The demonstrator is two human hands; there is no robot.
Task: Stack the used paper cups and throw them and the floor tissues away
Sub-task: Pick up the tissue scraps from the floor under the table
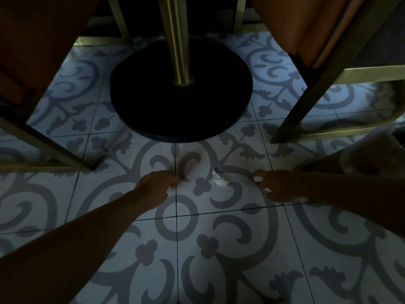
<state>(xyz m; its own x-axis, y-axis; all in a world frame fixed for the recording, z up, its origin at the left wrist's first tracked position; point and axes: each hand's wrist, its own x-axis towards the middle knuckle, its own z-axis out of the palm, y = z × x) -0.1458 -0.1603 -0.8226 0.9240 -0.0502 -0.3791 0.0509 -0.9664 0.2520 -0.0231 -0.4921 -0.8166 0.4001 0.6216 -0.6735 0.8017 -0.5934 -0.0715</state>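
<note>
The view is dim and looks under a table at a patterned tile floor. A crumpled white tissue (pixel 220 181) lies on the tiles between my two hands. My left hand (pixel 156 186) is down at the floor just left of it, fingers pinched together, with a small pale scrap showing at the fingertips. My right hand (pixel 275 186) is to the right of the tissue, fingers closed on white tissue pieces (pixel 258 178) that stick out above and below the fingers. No paper cups are in view.
The round black table base (pixel 182 91) with its brass post (pixel 177 40) stands just beyond the hands. Brass chair legs (pixel 293 115) flank it on the right and chair legs (pixel 50 148) on the left, under orange seats. Open tiles (pixel 219 249) lie below the hands.
</note>
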